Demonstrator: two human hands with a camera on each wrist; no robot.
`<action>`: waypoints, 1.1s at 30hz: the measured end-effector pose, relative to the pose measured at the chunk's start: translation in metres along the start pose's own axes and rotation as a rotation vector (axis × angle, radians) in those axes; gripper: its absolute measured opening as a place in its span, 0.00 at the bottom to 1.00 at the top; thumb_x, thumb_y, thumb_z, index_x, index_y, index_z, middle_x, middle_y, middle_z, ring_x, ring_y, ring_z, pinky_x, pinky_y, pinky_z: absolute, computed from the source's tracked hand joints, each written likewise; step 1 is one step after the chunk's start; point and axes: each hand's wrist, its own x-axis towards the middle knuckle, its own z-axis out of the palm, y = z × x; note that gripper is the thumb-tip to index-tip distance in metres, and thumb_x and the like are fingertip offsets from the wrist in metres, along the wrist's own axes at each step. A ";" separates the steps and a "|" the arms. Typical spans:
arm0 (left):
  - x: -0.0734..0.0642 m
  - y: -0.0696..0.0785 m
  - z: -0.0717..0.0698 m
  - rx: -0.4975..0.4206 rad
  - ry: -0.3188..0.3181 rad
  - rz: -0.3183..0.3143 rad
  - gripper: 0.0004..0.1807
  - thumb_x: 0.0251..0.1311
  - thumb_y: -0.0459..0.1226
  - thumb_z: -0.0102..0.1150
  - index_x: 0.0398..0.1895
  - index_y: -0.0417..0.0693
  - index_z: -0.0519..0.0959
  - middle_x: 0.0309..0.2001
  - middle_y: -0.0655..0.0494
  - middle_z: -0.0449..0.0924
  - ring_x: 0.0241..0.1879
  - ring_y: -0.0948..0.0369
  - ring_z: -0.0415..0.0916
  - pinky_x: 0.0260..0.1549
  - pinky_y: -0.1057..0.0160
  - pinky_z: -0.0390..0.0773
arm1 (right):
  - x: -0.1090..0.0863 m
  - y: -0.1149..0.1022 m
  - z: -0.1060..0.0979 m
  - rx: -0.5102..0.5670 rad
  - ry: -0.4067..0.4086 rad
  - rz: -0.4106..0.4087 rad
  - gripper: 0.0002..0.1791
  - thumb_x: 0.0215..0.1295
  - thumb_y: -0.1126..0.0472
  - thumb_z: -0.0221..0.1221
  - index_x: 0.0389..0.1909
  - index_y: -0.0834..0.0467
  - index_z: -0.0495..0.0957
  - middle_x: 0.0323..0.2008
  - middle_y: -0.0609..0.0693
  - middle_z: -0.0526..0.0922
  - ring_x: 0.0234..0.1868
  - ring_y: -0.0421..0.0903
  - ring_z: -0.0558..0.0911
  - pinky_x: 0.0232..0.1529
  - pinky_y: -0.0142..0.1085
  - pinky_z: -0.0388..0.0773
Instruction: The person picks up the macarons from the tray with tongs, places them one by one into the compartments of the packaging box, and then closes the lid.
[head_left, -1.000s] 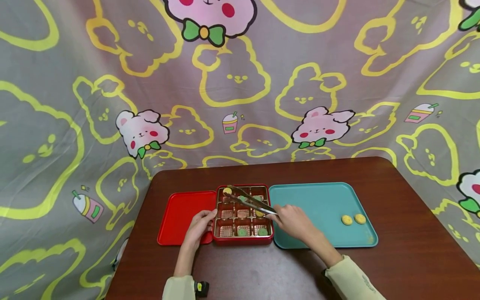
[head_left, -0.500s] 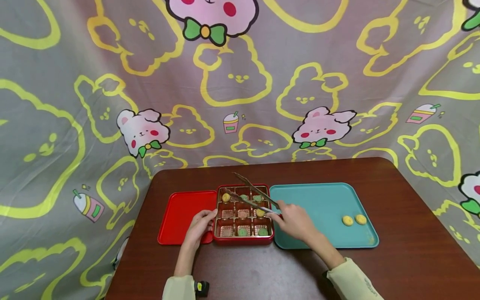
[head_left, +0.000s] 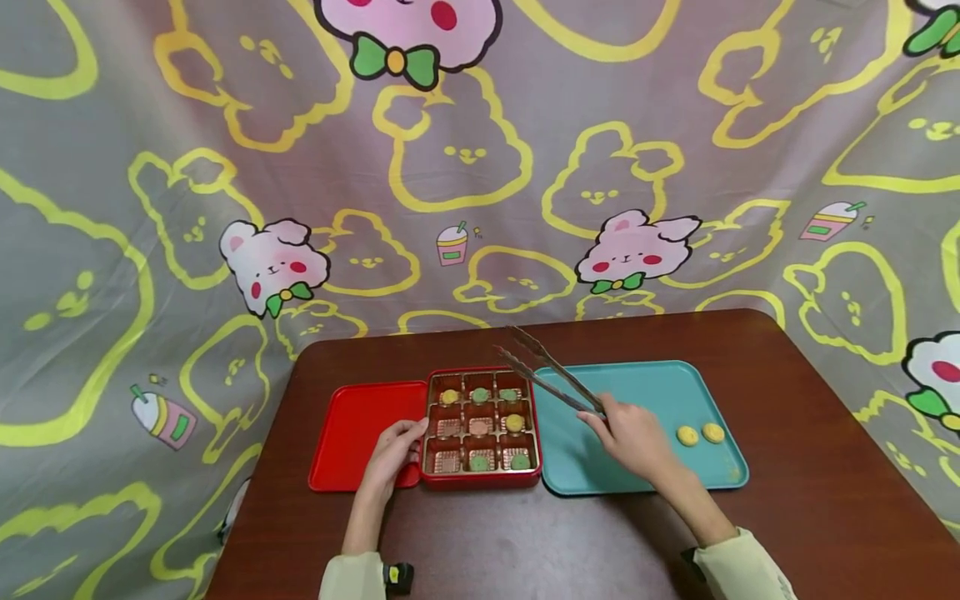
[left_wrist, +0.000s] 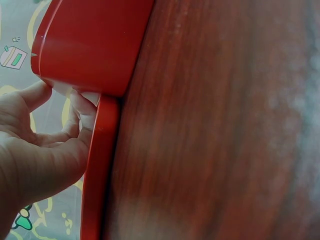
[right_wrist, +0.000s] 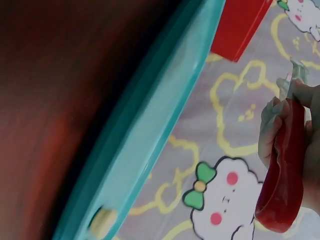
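My right hand (head_left: 636,435) grips metal tongs (head_left: 555,371), whose red handle (right_wrist: 285,170) shows in the right wrist view. The tongs' two arms are spread, nothing between their tips, above the back right of the red box. That divided box (head_left: 480,482) has brown compartments holding yellow, green and pinkish cookies. A yellow cookie (head_left: 449,397) lies in its back left compartment, and another yellow cookie (head_left: 514,423) in the middle right one. At the box's left side, my left hand (head_left: 395,450) holds it with curled fingers against the wall.
A red tray (head_left: 367,429) lies to the left, partly beneath the left hand. To the right is a blue tray (head_left: 615,467) with two yellow cookies (head_left: 687,435) near its right edge. A patterned cloth (head_left: 480,183) hangs behind the brown table (head_left: 480,550).
The tongs have spread apart, letting go of the yellow cookie in the back left compartment. My right hand has drawn them rightward and away from that compartment. The left hand stays at the box.
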 end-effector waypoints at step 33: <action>0.002 -0.002 -0.003 0.019 -0.025 -0.006 0.15 0.74 0.42 0.61 0.44 0.35 0.76 0.30 0.56 0.75 0.29 0.62 0.71 0.27 0.68 0.75 | -0.073 0.065 -0.053 -0.157 -0.056 0.246 0.19 0.73 0.52 0.63 0.27 0.56 0.66 0.17 0.47 0.60 0.17 0.45 0.65 0.20 0.41 0.64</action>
